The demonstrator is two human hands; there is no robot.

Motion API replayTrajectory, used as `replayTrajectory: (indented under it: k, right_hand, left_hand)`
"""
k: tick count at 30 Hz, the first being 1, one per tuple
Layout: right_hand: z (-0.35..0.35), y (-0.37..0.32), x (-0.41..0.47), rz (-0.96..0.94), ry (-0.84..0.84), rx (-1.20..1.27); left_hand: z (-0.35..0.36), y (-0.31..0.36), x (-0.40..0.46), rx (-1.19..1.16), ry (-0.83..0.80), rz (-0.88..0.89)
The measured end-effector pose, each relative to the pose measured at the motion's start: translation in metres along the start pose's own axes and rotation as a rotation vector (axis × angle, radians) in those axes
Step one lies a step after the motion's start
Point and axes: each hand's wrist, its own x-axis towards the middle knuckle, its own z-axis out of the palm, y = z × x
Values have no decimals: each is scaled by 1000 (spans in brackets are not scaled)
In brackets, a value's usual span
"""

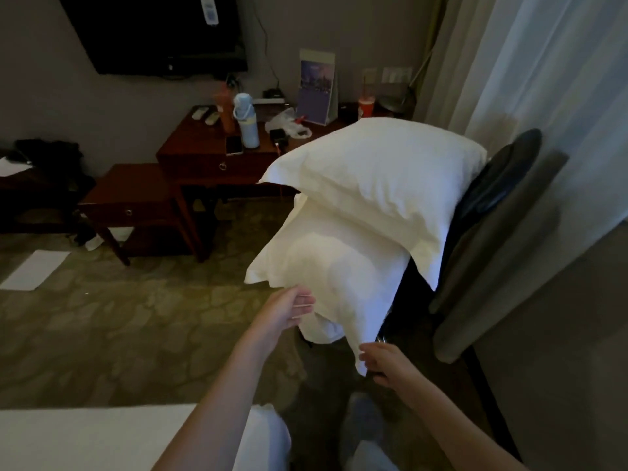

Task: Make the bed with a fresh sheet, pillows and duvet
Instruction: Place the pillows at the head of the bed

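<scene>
2 pillows sit stacked on a dark chair [492, 185]. The lower pillow [333, 277] hangs toward the person; the left hand [289, 309] touches its near edge with straight fingers, and the right hand [382, 363] touches its bottom corner, fingers loosely spread, neither gripping. The top pillow [384, 178] rests beyond both hands. Judged step: fetching pillows. Next: close both grips without toppling the top one.
</scene>
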Motion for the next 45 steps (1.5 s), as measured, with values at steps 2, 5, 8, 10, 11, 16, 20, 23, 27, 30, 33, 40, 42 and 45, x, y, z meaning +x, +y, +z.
replayTrajectory:
  k: [2, 5, 8, 10, 11, 16, 20, 23, 27, 30, 33, 40, 42, 45]
  right_hand:
    - [-8, -21, 24, -19, -4, 2]
    - [-23, -70, 61, -69, -38, 8]
    - [-46, -139, 85, -210, -126, 39]
    - [-68, -190, 95, -317, -107, 104]
    - [-82, -214, 101, -388, -85, 138]
    - [-166, -309, 143, -699, 197, 130]
    - [-223, -329, 200, -599, 547, 80]
    - [-247, -330, 231, -453, 766, 64]
    - [-252, -336, 251, -212, 881, 62]
    - [-258, -337, 267, -95, 912, 64]
    - [-267, -329, 284, -43, 893, 186]
    - [-285, -310, 304, -2, 803, 630]
    - [-285, -305, 302, -15, 762, 682]
    - [-279, -308, 289, -40, 747, 634]
  left_hand:
    - [3, 16, 30, 4, 21, 7]
    - [10, 46, 79, 4, 36, 41]
    - [22, 95, 124, 3, 82, 160]
    - [31, 138, 153, -28, 135, 217]
    - [37, 159, 166, -35, 157, 244]
    - [71, 239, 226, 95, 279, 434]
    - [91, 260, 278, 753, 373, 479]
    - [99, 274, 320, 1190, 380, 422]
    - [110, 301, 361, 1229, 288, 407]
    - [114, 324, 395, 1162, 121, 321]
    - [121, 344, 433, 1062, 2, 219]
    - [126, 362, 484, 739, -54, 56]
    - [124, 357, 482, 595, -74, 55]
    - [114, 341, 467, 322, -98, 27]
